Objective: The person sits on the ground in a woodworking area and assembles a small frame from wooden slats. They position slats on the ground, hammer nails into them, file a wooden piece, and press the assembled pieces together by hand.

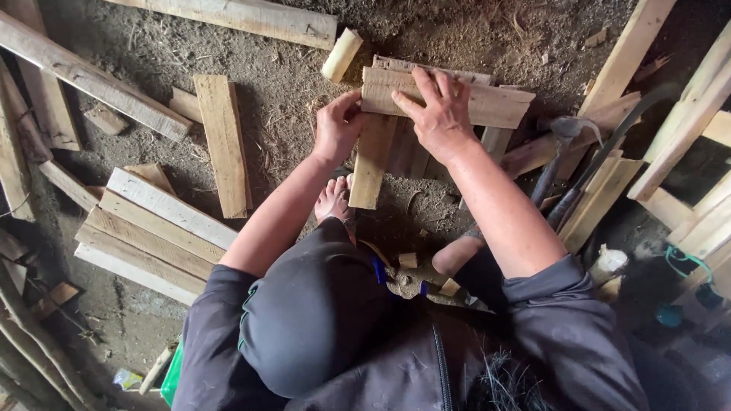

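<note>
Looks like the fitting-up stage of some rough woodwork: the person is squatting on the dirt floor (289, 84) and lining up a short cross board (487, 103) over two upright slats (373, 164), far side of the scene, just past their knees. The right hand (438, 110) lies flat and spread on top of the cross board, pressing it down. The left hand (337, 125) is curled around the board's left end where it meets the left slat, fingers closed on the edge.

My guess is the pieces are being squared before fastening. The next bit would call for keeping that board from sliding while one hand goes for a tool. There's a hammer (560, 148) lying just right of the work, beside a dark curved blade or bar (601, 164), so it's within easy reach.

Hard to make out: the second slat is mostly under the board and the right forearm, so no telling how well it lines up. No nails visible anywhere. Something with blue bits (400, 278) sits by the person's lap, mostly hidden. A stack of planks (152, 228) lies near left, with more loose timber cut off at the edges. A bare foot (333, 199) pokes out by the left slat.
</note>
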